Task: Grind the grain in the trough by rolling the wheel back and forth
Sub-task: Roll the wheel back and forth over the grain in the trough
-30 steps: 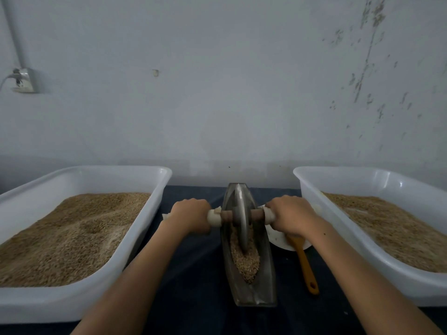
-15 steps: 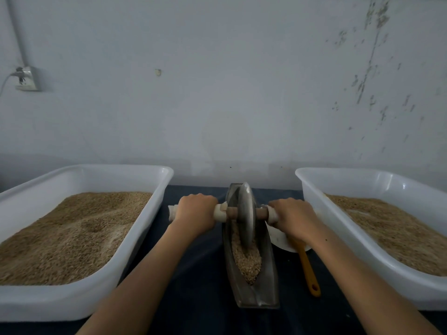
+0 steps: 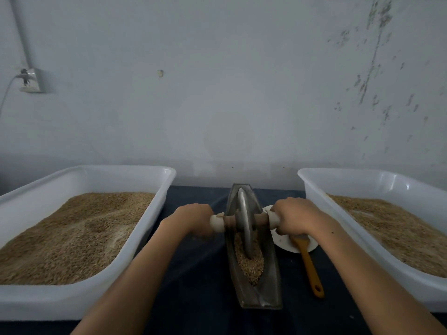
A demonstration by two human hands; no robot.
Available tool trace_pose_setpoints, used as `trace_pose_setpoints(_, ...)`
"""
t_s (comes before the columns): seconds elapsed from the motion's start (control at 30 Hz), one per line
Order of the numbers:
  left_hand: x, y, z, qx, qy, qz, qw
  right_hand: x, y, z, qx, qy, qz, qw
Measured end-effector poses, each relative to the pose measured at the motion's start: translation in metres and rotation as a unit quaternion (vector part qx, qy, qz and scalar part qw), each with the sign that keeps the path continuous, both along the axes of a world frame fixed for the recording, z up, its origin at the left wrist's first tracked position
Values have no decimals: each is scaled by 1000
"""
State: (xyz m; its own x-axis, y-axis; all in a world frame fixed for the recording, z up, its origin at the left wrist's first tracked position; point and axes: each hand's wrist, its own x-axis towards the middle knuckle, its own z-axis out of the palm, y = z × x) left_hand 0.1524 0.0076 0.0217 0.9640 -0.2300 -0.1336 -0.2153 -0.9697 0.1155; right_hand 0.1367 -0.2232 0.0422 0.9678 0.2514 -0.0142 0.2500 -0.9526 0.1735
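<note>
A narrow, boat-shaped metal trough point(image 3: 256, 281) lies lengthwise on the dark surface point(image 3: 198, 274), its pointed far end toward the wall. Grain point(image 3: 250, 262) fills its near half, heaped brown and coarse. The metal wheel point(image 3: 244, 221) stands upright on edge in the trough, its lower rim sunk in the grain, its wooden axle point(image 3: 260, 220) crossing above the trough's sides.

Left of the trough, the left hand point(image 3: 193, 220) curls round the pale end of the axle; right of the trough, the right hand point(image 3: 294, 217) grips the other end — both fists closed tight on it.

Well left of the trough sits a large white tub point(image 3: 154, 226) holding a broad bed of tan grain, dented in the middle. Right of the trough, a second white tub point(image 3: 321, 213) carries a similar fill. Just beside the trough's right wall rests a small white dish point(image 3: 285, 243) with an orange-handled brush point(image 3: 308, 262) lying across it, handle toward the person.
</note>
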Motion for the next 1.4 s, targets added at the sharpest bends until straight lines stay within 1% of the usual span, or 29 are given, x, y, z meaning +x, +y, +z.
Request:
trace_pose_setpoints(0.13, 2, -2, -5, 10, -94, -8, 995, 5, -2, -15, 35, -106, 9, 994)
trace_pose_setpoints(0.2, 2, -2, -7, 12, -135, -8, 991, 7, -2, -20, 46, -140, 11, 989)
trace_pose_setpoints(0.27, 3, -2, -10, 11, -171, -15, 985, 9, -3, -23, 49, -152, 10, 987)
trace_pose_setpoints(0.33, 3, -2, -11, 13, -192, -21, 981, 9, -4, -22, 48, -138, 8, 989)
trace_pose_setpoints(0.4, 3, -1, -10, 19, -179, -23, 983, 8, -5, -18, 41, -105, 12, 994)
trace_pose_setpoints(0.43, 3, -1, -9, 22, -158, -22, 987, 6, -5, -15, 34, -82, 11, 996)
trace_pose_setpoints(0.57, 2, 0, -1, 8, -38, -26, 999, 1, -2, 0, 13, 19, -5, 1000)
trace_pose_setpoints(0.63, 2, 1, 0, -7, -2, -30, 1000, 0, 0, 2, 8, 35, -11, 999)
trace_pose_setpoints(0.67, 2, 1, 0, -9, 0, -29, 1000, 0, 0, 2, 6, 35, -13, 999)
trace_pose_setpoints(0.73, 2, 0, -2, -5, -31, -25, 999, 1, -1, -1, 10, 17, -12, 1000)
trace_pose_setpoints(0.9, 2, -4, -7, 33, -199, -26, 979, 8, -4, -19, 70, -109, 1, 992)
trace_pose_setpoints(1.0, 0, -8, -8, 45, -241, -20, 969, 11, -7, -24, 90, -121, -1, 989)
trace_pose_setpoints(1.1, -1, -10, -5, 63, -220, -21, 973, 10, -10, -20, 73, -70, -8, 995)
trace_pose_setpoints(1.2, -1, -9, 1, 72, -163, -34, 983, 8, -12, -12, 65, 35, -22, 997)
trace_pose_setpoints(1.27, -2, -8, 4, 72, -125, -43, 989, 7, -14, -8, 90, 90, -38, 991)
trace_pose_setpoints(1.33, -3, -8, 5, 77, -108, -48, 990, 6, -16, -8, 115, 123, -49, 985)
trace_pose_setpoints(1.4, -3, -8, 5, 75, -107, -48, 990, 6, -16, -7, 120, 127, -49, 983)
